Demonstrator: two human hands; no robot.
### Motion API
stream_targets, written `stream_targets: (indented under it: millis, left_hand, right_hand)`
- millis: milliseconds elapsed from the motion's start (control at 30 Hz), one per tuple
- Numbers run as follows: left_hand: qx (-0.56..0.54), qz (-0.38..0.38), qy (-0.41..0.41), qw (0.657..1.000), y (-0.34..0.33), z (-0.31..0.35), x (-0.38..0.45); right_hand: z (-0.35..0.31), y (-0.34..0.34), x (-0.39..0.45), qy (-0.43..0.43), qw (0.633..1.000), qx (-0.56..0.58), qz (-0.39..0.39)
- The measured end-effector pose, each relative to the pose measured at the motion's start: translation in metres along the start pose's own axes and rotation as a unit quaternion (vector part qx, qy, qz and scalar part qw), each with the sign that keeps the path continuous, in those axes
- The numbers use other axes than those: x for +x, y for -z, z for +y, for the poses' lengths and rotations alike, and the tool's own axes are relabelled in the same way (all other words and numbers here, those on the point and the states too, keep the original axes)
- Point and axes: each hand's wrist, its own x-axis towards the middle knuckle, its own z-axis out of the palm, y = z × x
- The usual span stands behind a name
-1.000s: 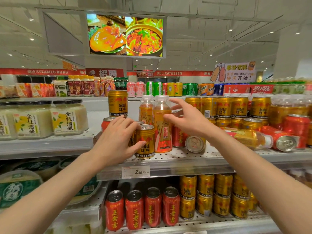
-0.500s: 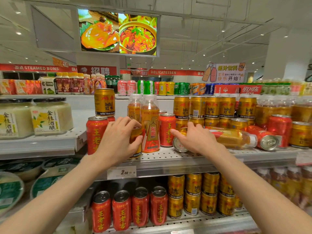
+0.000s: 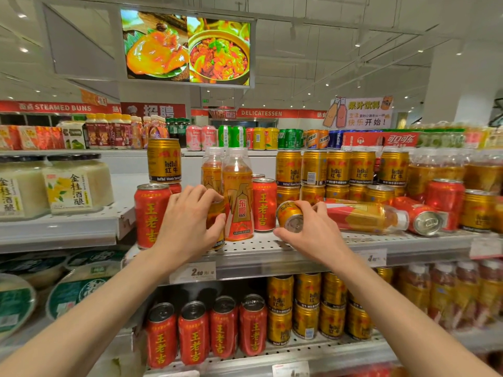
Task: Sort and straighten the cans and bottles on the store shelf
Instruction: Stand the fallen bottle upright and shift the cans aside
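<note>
My left hand (image 3: 190,221) grips an upright gold can (image 3: 215,221) at the front of the perforated shelf (image 3: 261,248); the hand hides most of that can. Beside it stand an orange drink bottle (image 3: 237,197) and a red can (image 3: 263,205). My right hand (image 3: 313,232) holds a gold can lying on its side (image 3: 290,217), its bottom end facing me. Behind that can a bottle (image 3: 364,216) and a red can (image 3: 424,219) also lie on their sides.
A tall red can (image 3: 149,213) stands at the shelf's left end, with a gold can (image 3: 164,160) raised behind it. Stacked gold cans (image 3: 337,170) fill the back right. Jars (image 3: 73,183) sit on the left shelf. Red and gold cans (image 3: 226,330) line the lower shelf.
My right hand came down from the upright bottles and closed on the lying gold can. My left hand stayed on its upright gold can. The view shifted slightly.
</note>
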Motion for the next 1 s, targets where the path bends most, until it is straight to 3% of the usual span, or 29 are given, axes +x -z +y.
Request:
stream_targets:
  millis: [300, 600, 833, 1000]
  left_hand:
    - [-0.002, -0.001, 0.008, 1.0, -0.002, 0.001, 0.001]
    - [-0.005, 0.008, 0.005, 1.0, -0.002, 0.001, -0.002]
    - [-0.013, 0.011, 0.007, 1.0, -0.004, 0.001, -0.007]
    - [-0.064, 0.01, 0.027, 0.998, -0.004, 0.004, -0.013]
  right_hand:
    - [0.008, 0.037, 0.015, 0.013, 0.983, 0.172, 0.064]
    - [0.008, 0.014, 0.016, 0.106, 0.992, 0.062, 0.021]
    - [0.009, 0.008, 0.014, 0.085, 0.993, 0.072, 0.044]
    - [0.004, -0.001, -0.002, 0.047, 0.985, 0.155, 0.062]
